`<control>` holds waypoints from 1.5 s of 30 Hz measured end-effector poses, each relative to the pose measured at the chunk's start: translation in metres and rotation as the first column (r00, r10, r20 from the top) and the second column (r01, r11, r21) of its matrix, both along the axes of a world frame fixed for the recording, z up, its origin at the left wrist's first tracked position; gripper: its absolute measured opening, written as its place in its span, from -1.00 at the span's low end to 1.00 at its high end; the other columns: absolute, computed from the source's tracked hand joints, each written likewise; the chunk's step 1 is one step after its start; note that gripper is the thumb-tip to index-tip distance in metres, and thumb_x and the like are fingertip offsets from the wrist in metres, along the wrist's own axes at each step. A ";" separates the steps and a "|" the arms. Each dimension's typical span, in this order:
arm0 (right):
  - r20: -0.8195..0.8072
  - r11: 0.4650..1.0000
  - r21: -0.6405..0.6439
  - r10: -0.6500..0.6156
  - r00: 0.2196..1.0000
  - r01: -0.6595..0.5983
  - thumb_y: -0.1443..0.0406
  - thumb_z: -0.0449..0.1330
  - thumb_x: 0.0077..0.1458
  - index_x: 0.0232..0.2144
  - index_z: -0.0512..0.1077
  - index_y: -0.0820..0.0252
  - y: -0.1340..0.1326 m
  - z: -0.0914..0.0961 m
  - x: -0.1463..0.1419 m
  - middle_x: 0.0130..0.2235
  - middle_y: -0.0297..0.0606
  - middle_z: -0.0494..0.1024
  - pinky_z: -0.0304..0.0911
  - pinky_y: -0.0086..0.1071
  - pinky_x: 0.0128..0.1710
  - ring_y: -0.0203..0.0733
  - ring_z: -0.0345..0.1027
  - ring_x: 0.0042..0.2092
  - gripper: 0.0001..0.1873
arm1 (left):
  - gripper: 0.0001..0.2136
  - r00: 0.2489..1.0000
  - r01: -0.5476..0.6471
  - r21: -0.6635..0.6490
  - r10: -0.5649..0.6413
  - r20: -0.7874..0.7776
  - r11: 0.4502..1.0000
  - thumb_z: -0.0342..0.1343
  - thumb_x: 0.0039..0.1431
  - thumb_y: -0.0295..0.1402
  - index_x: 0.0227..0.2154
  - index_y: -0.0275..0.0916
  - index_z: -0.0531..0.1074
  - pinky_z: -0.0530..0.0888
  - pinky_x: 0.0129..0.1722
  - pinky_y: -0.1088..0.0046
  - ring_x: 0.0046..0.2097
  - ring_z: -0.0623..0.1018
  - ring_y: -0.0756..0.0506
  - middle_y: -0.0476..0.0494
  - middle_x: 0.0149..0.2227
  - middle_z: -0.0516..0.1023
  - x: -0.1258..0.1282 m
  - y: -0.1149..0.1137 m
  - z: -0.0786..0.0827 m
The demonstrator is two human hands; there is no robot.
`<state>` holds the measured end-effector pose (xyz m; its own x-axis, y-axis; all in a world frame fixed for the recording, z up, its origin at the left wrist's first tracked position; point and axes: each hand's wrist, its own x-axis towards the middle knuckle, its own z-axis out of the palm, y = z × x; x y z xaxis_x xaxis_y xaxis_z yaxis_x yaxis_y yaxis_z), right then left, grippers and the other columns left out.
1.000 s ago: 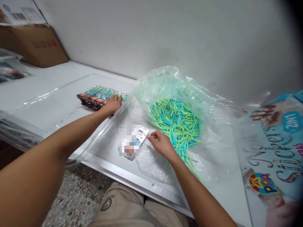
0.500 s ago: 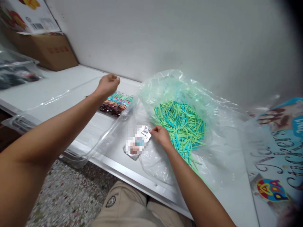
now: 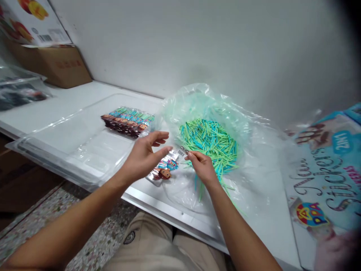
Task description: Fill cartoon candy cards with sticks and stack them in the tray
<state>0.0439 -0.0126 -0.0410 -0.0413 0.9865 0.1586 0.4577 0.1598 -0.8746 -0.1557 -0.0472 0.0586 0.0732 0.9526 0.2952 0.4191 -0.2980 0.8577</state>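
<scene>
My right hand (image 3: 201,165) pinches the top end of a printed foil packet (image 3: 164,174), which has a cartoon figure on it. The packet lies slanted over the white table near its front edge. My left hand (image 3: 146,155) is held over the packet's left side, fingers stretched and thumb apart, with nothing gripped in it. Just beyond my right hand lies a heap of thin green and blue sticks (image 3: 210,141) in an opened clear plastic bag (image 3: 194,94). Behind my left hand, a row of similar packets (image 3: 126,121) stands in a clear plastic tray (image 3: 84,148).
At the back left a brown carton (image 3: 63,66) stands under a white box with fruit pictures (image 3: 46,24). A clear bag with dark contents (image 3: 21,88) is at the far left. On the right is a blue printed sheet (image 3: 332,180). The table's front edge (image 3: 169,209) runs before my knees.
My left hand has come from above the row of packets in the tray, moving right and nearer, to the single packet. My right hand keeps its pinch on the packet, shifted slightly right.
</scene>
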 end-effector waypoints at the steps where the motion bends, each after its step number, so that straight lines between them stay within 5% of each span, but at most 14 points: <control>1: -0.086 1.000 0.001 0.026 0.996 -0.026 0.11 0.05 0.17 -0.27 0.53 0.19 -0.012 0.006 0.003 -0.37 -0.29 0.59 0.27 -0.41 -0.39 -0.25 0.38 -0.42 -0.66 | -0.51 1.000 0.012 -0.045 -0.012 -0.001 0.999 0.28 -0.05 -0.20 -0.03 -0.25 0.43 0.49 -0.10 0.24 -0.07 0.53 -0.18 -0.27 -0.02 0.52 0.006 -0.005 -0.005; 3: -0.228 0.997 -0.001 0.077 0.971 -0.079 0.07 0.09 0.16 -0.31 0.53 0.18 -0.038 0.018 0.008 -0.42 -0.32 0.55 0.20 -0.44 -0.48 -0.31 0.29 -0.50 -0.66 | -0.45 0.993 0.111 -0.220 -0.098 0.071 0.969 0.28 -0.08 -0.16 0.02 -0.21 0.41 0.54 -0.27 0.31 -0.14 0.55 -0.18 -0.26 -0.01 0.52 0.020 -0.015 -0.015; 6: -0.213 0.993 -0.042 0.100 0.972 -0.112 0.06 0.08 0.17 -0.22 0.51 0.15 -0.075 0.028 0.020 -0.42 -0.31 0.53 0.21 -0.43 -0.46 -0.29 0.29 -0.47 -0.65 | -0.62 0.938 0.327 -0.495 -0.213 0.273 0.805 0.21 -0.02 -0.10 -0.23 -0.28 0.56 0.50 -0.44 0.39 -0.34 0.58 -0.13 -0.24 -0.25 0.62 0.037 -0.030 -0.033; 9: -0.057 0.994 -0.110 -0.002 0.998 -0.005 0.06 0.05 0.18 -0.13 0.45 0.14 -0.095 0.020 0.052 -0.25 -0.23 0.57 0.27 -0.38 -0.34 -0.21 0.39 -0.32 -0.64 | -0.70 0.917 0.358 -0.552 -0.171 0.360 0.753 0.25 -0.06 -0.12 -0.49 -0.31 0.59 0.50 -0.34 0.37 -0.39 0.58 -0.12 -0.22 -0.45 0.62 0.045 -0.041 -0.055; 11: 0.207 0.984 -0.148 -0.064 0.976 0.096 0.11 0.04 0.19 -0.21 0.44 0.13 -0.101 0.009 0.082 -0.24 -0.23 0.57 0.25 -0.35 -0.28 -0.15 0.41 -0.26 -0.71 | -0.71 0.912 0.338 -0.570 -0.112 0.394 0.749 0.28 -0.10 -0.13 -0.51 -0.30 0.59 0.49 -0.31 0.36 -0.40 0.58 -0.12 -0.22 -0.45 0.62 0.047 -0.048 -0.066; 15: 0.769 0.960 -0.191 0.017 0.639 0.205 0.18 0.07 0.18 -0.23 0.40 0.15 -0.106 -0.009 0.124 -0.20 -0.15 0.51 0.15 -0.34 -0.35 -0.04 0.39 -0.16 -0.80 | -0.74 0.891 0.317 -0.591 -0.021 0.453 0.742 0.30 -0.12 -0.16 -0.52 -0.30 0.57 0.47 -0.34 0.40 -0.43 0.56 -0.08 -0.19 -0.46 0.61 0.053 -0.059 -0.077; 17: 0.864 0.952 -0.242 0.124 0.489 0.187 0.24 0.05 0.19 -0.27 0.39 0.16 -0.109 -0.010 0.131 -0.20 -0.12 0.49 0.09 -0.35 -0.37 -0.01 0.37 -0.14 -0.85 | -0.76 0.894 0.304 -0.590 -0.011 0.448 0.748 0.31 -0.11 -0.19 -0.53 -0.31 0.56 0.45 -0.36 0.43 -0.44 0.54 -0.06 -0.16 -0.50 0.59 0.058 -0.063 -0.078; 20: 0.893 0.954 -0.275 0.208 0.399 0.118 0.32 0.00 0.22 -0.33 0.36 0.18 -0.111 -0.005 0.135 -0.25 -0.10 0.49 0.05 -0.32 -0.34 -0.01 0.38 -0.18 -0.85 | -0.77 0.890 0.304 -0.595 0.002 0.456 0.744 0.33 -0.14 -0.22 -0.56 -0.32 0.54 0.43 -0.39 0.44 -0.47 0.52 -0.05 -0.13 -0.54 0.56 0.066 -0.065 -0.080; 22: 0.895 0.958 -0.252 0.177 0.410 0.138 0.33 -0.05 0.25 -0.31 0.32 0.20 -0.110 0.000 0.136 -0.30 -0.10 0.50 0.03 -0.32 -0.34 -0.01 0.40 -0.22 -0.84 | -0.76 0.879 0.323 -0.599 0.002 0.476 0.733 0.34 -0.16 -0.22 -0.56 -0.33 0.53 0.43 -0.40 0.45 -0.48 0.51 -0.04 -0.13 -0.54 0.56 0.070 -0.065 -0.084; 28: 0.758 0.929 -0.257 0.024 0.652 0.265 0.21 -0.25 0.32 -0.09 0.20 0.26 -0.083 -0.004 0.122 -0.25 -0.08 0.55 0.09 -0.35 -0.36 -0.05 0.46 -0.22 -0.68 | -0.72 0.845 0.384 -0.600 -0.004 0.535 0.702 0.35 -0.18 -0.19 -0.55 -0.34 0.52 0.44 -0.40 0.45 -0.49 0.52 -0.03 -0.14 -0.51 0.58 0.082 -0.063 -0.092; 31: 0.767 0.918 -0.294 0.060 0.638 0.267 0.03 -0.07 0.21 -0.05 0.23 0.31 -0.066 -0.011 0.106 -0.12 0.05 0.54 0.17 -0.31 -0.31 0.07 0.45 -0.12 -0.52 | -0.71 0.833 0.408 -0.594 -0.017 0.553 0.693 0.35 -0.18 -0.18 -0.53 -0.34 0.52 0.43 -0.40 0.46 -0.49 0.52 -0.03 -0.15 -0.50 0.58 0.086 -0.063 -0.091; 34: 0.796 0.903 -0.323 0.096 0.598 0.285 0.08 0.03 0.12 -0.08 0.32 0.35 -0.051 -0.015 0.097 -0.10 0.16 0.53 0.23 -0.22 -0.27 0.18 0.44 -0.09 -0.53 | -0.70 0.838 0.403 -0.598 -0.017 0.546 0.693 0.35 -0.19 -0.17 -0.54 -0.34 0.51 0.43 -0.40 0.45 -0.50 0.52 -0.03 -0.16 -0.50 0.58 0.085 -0.063 -0.092; 41: 0.824 0.892 -0.365 0.177 0.539 0.265 0.22 -0.03 0.15 -0.22 0.44 0.32 -0.037 -0.004 0.105 -0.16 0.19 0.56 0.25 -0.15 -0.26 0.21 0.47 -0.12 -0.66 | -0.69 0.864 0.359 -0.622 0.003 0.503 0.696 0.33 -0.16 -0.15 -0.53 -0.33 0.49 0.44 -0.38 0.44 -0.48 0.52 -0.03 -0.16 -0.48 0.58 0.073 -0.059 -0.101; 45: 0.830 0.917 -0.341 0.191 0.524 0.205 0.19 -0.11 0.24 -0.17 0.37 0.32 -0.041 0.012 0.116 -0.14 0.16 0.54 0.21 -0.19 -0.25 0.16 0.45 -0.11 -0.63 | -0.71 0.923 0.308 -0.560 -0.100 0.370 0.770 0.22 -0.02 -0.16 -0.42 -0.33 0.52 0.46 -0.28 0.38 -0.37 0.56 -0.10 -0.21 -0.38 0.60 0.066 -0.045 -0.099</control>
